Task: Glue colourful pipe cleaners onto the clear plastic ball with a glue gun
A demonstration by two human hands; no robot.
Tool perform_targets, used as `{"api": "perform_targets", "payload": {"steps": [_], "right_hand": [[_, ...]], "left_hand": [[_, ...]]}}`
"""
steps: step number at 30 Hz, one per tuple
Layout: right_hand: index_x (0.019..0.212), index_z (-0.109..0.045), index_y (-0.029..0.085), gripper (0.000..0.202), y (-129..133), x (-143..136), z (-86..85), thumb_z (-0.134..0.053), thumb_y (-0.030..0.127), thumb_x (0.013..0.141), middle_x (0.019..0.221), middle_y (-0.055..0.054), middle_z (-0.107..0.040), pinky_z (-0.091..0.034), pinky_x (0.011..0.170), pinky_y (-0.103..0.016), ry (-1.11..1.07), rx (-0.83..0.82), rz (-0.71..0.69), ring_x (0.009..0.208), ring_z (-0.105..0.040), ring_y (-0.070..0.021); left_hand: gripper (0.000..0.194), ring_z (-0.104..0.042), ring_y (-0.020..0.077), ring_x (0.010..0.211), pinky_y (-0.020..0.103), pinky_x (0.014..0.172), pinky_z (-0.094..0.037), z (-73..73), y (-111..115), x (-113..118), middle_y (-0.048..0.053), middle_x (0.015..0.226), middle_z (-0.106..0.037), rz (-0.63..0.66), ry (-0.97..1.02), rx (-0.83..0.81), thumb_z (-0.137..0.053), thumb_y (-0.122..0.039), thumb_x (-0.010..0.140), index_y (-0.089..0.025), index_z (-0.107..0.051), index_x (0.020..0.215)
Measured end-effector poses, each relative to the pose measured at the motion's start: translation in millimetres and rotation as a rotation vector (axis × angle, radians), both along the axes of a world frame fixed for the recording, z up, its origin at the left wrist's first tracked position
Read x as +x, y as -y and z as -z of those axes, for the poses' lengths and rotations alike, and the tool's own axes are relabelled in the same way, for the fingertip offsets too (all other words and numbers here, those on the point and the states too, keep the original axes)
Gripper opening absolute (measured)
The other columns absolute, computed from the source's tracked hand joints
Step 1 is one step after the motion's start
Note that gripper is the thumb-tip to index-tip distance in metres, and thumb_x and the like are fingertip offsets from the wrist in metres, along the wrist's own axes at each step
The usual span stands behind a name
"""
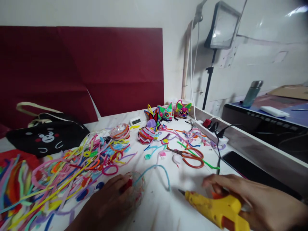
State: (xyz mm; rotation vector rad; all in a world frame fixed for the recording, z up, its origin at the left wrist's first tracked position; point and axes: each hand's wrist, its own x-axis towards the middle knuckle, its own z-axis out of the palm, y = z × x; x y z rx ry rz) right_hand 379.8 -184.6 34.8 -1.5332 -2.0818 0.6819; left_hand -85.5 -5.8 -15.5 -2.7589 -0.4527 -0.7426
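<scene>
Seen from the head camera, a person's left hand [108, 200] grips a clear ball [139, 191] low on the white surface [161, 215], a blue fuzzy stem [166, 173] arching from it. The right hand [257, 197] is at a yellow glue gun [209, 207], its hold impossible to confirm. Orange-handled scissors [193, 165] lie beyond, near a black phone [252, 171].

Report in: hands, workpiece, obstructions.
Left hand holding clear shell. Right hand at yellow glue gun, grip unclear. Blue pipe cleaner arches between shell and nozzle.
</scene>
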Motion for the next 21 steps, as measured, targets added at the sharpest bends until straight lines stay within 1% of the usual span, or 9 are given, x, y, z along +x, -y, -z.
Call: {"api": "perform_targets", "payload": {"steps": [2,4,6,8,10,13,16,18,21], "right_hand": [[0.125,-0.077,0.037,0.05,5.5,10.1,3.4,-0.078,0.024,0.077,0.108,-0.008,-0.081,-0.066,0.077,-0.036,-0.117,-0.122,-0.058,0.093,-0.08,-0.0301],[0.121,-0.079,0.036,0.037,6.2,15.3,3.2,-0.078,0.042,0.084,0.109,-0.012,-0.079,-0.065,0.078,-0.039,-0.248,-0.14,-0.069,0.096,-0.078,-0.032],[0.115,-0.079,0.033,0.039,0.5,14.1,-2.0,-0.072,0.06,0.088,0.101,-0.012,-0.077,-0.062,0.074,-0.037,-0.344,-0.126,-0.113,0.089,-0.076,-0.0293],[0.108,-0.079,0.03,0.048,-11.2,7.3,-11.1,-0.061,0.072,0.092,0.088,-0.008,-0.072,-0.057,0.069,-0.034,-0.361,-0.153,-0.233,0.073,-0.068,-0.023],[0.094,-0.078,0.028,0.047,-27.3,-3.1,-20.0,-0.067,0.073,0.088,0.077,-0.004,-0.065,-0.051,0.061,-0.031,-0.374,-0.12,-0.304,0.064,-0.06,-0.0203],[0.091,-0.076,0.023,0.043,-53.9,-20.7,-24.8,-0.071,0.066,0.09,0.077,-0.005,-0.064,-0.048,0.057,-0.029,-0.529,-0.156,-0.257,0.067,-0.059,-0.0199],[0.107,-0.077,0.019,0.055,-79.2,-37.5,-19.4,-0.075,0.07,0.087,0.084,-0.005,-0.066,-0.049,0.064,-0.03,-0.757,-0.32,-0.195,0.071,-0.059,-0.0183],[0.108,-0.077,0.015,0.062,-94.0,-47.0,-13.6,-0.079,0.071,0.082,0.077,-0.003,-0.063,-0.045,0.062,-0.029,-0.825,-0.36,-0.227,0.068,-0.055,-0.0165],[0.106,-0.077,0.012,0.062,-111.3,-55.6,-4.1,-0.077,0.07,0.085,0.075,-0.004,-0.063,-0.039,0.06,-0.027,-0.869,-0.443,-0.189,0.065,-0.054,-0.0147]], "left_hand": [[0.041,-0.068,0.0279,0.133,0.032,0.105,-0.064,-0.6,-0.8,2.3,0.009,0.142,-0.072,0.005,-0.007,-0.008,-0.059,-0.037,0.104,-0.029,-0.065,0.144],[0.04,-0.066,0.0279,0.135,0.032,0.107,-0.063,-5.1,-1.1,8.0,0.01,0.143,-0.071,0.021,-0.006,-0.007,-0.06,-0.034,0.104,-0.027,-0.065,0.143],[0.036,-0.066,0.0263,0.135,0.031,0.109,-0.061,-10.3,-1.6,16.2,0.011,0.142,-0.071,0.073,-0.007,0.014,-0.059,-0.032,0.105,-0.024,-0.067,0.14],[0.033,-0.066,0.0255,0.135,0.032,0.11,-0.06,-12.9,-3.0,24.6,0.012,0.14,-0.072,0.109,0.028,0.033,-0.057,-0.03,0.106,-0.023,-0.068,0.136],[0.031,-0.064,0.0248,0.138,0.034,0.114,-0.057,-11.9,-5.7,32.1,0.012,0.14,-0.071,0.128,0.046,0.014,-0.057,-0.031,0.107,-0.022,-0.068,0.135],[0.031,-0.059,0.0261,0.143,0.039,0.12,-0.053,-7.8,-11.0,41.5,0.015,0.143,-0.068,0.191,0.035,-0.06,-0.059,-0.027,0.106,-0.019,-0.066,0.136],[0.033,-0.056,0.0287,0.146,0.042,0.117,-0.055,-6.8,-15.7,49.6,0.017,0.147,-0.066,0.247,0.024,-0.116,-0.06,-0.025,0.105,-0.021,-0.065,0.137],[0.032,-0.056,0.0297,0.146,0.041,0.116,-0.056,-7.9,-17.3,54.0,0.018,0.145,-0.066,0.281,-0.006,-0.167,-0.063,-0.025,0.103,-0.02,-0.066,0.134],[0.033,-0.054,0.0292,0.147,0.041,0.116,-0.056,-9.0,-16.6,58.1,0.018,0.144,-0.066,0.276,0.014,-0.209,-0.06,-0.025,0.105,-0.02,-0.063,0.138]]}}
